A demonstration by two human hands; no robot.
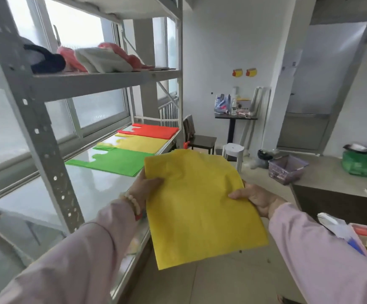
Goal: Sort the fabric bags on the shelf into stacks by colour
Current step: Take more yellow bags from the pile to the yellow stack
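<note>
Now left hand [145, 188] and right hand [257, 198] pinch yellow bag [200, 207] between them.

The white shelf [95, 189] carries 3 flat stacks side by side: the green stack [116, 161] nearest, the yellow stack [143, 144] in the middle, the red stack [156, 131] farthest.

A storeroom or workroom: metal shelving [46, 132], a basket [286, 170], tiled floor.

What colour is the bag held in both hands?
Yellow bag, clearest in the head view.
</note>
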